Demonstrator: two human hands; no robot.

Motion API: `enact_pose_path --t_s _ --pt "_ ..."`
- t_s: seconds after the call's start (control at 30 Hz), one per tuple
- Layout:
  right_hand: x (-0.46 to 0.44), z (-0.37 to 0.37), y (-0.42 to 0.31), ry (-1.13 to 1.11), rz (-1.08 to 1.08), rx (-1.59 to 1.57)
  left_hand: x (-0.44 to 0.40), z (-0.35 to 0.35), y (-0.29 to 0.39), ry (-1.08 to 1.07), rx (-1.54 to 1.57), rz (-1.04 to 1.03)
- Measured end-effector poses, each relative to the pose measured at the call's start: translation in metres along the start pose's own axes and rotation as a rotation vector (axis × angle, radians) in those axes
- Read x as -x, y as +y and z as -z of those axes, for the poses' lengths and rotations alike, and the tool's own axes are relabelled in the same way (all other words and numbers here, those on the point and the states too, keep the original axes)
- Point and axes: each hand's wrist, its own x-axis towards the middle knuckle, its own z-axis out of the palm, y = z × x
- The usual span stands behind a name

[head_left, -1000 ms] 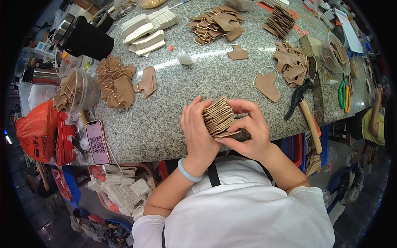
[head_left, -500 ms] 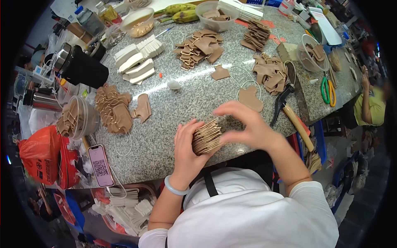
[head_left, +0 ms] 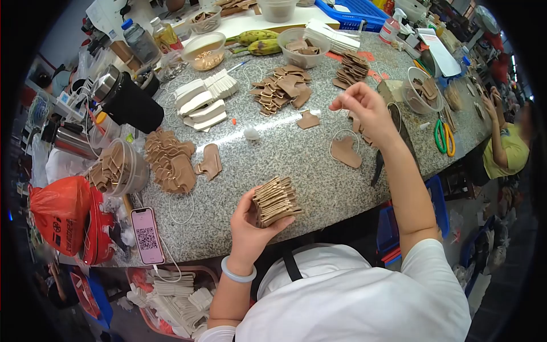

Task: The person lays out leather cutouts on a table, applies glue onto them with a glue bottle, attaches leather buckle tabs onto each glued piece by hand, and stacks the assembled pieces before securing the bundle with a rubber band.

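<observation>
My left hand (head_left: 250,225) is wrapped round a thick stack of tan leather pieces (head_left: 276,200), held edge-up above the front of the granite table (head_left: 262,157). My right hand (head_left: 367,111) is raised over the right part of the table, its fingers curled; whether anything is between the fingertips is too small to tell. Behind it a pile of brown leather pieces (head_left: 356,122) is partly hidden. Below lies one brown leather piece (head_left: 345,153) with a white cord round it. Another single piece (head_left: 308,119) lies left of that hand.
Brown leather piles (head_left: 171,162) lie left and at the back, beside white strips (head_left: 205,100). A phone (head_left: 146,235) lies at the front left edge. Scissors (head_left: 444,137), a plastic tub (head_left: 421,90) and a partly hidden black tool (head_left: 377,166) are on the right. Another person (head_left: 504,142) sits beyond.
My right hand has left the stack and moved up and right over the table. My left hand still holds the stack, now tilted differently. The camera view has shifted slightly.
</observation>
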Motion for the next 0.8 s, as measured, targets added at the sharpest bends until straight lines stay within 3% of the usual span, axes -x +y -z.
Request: enact_pose_path --t_s 0.1,0.2,0.3,0.37,0.43,0.47,0.5,0.53,0.6,0.63,0.67,0.73,0.8 --pt "0.017 -0.023 -0.044 -0.183 -0.05 -0.001 -0.014 -0.004 0.02 -0.054 0.094 -0.015" --pt "0.04 -0.053 -0.067 -0.474 -0.229 -0.098 -0.026 -0.006 0.03 -0.264 0.088 -0.174" --pt "0.053 -0.069 -0.07 -0.553 -0.347 -0.214 -0.029 -0.013 0.032 -0.37 0.27 -0.086" --pt "0.056 -0.069 -0.071 -0.557 -0.351 -0.176 -0.021 -0.012 0.036 -0.391 0.218 0.121" --pt "0.061 -0.067 -0.093 -0.509 -0.433 -0.174 -0.018 -0.02 0.034 -0.311 0.106 0.124" --pt "0.065 -0.064 -0.096 -0.539 -0.384 -0.164 -0.018 -0.021 0.032 -0.276 0.022 0.139" --pt "0.075 -0.067 -0.095 -0.565 -0.199 -0.053 -0.019 -0.02 0.025 -0.217 -0.06 0.07" --pt "0.086 -0.076 -0.1 -0.587 -0.011 0.058 -0.021 -0.021 0.028 -0.185 -0.059 0.114" --pt "0.105 -0.086 -0.114 -0.837 0.305 0.418 -0.025 -0.022 0.025 -0.087 0.078 0.16" --pt "0.118 -0.094 -0.109 -0.834 0.519 0.42 -0.026 -0.026 0.031 -0.068 0.036 0.17" --pt "0.129 -0.097 -0.105 -0.853 0.549 0.446 -0.027 -0.028 0.037 -0.051 -0.007 0.179" --pt "0.119 -0.084 -0.099 -0.922 0.34 0.651 -0.027 -0.019 0.04 -0.075 0.164 0.255" --pt "0.112 -0.057 -0.069 -0.461 0.392 0.587 -0.024 -0.009 0.04 -0.039 0.293 0.307"
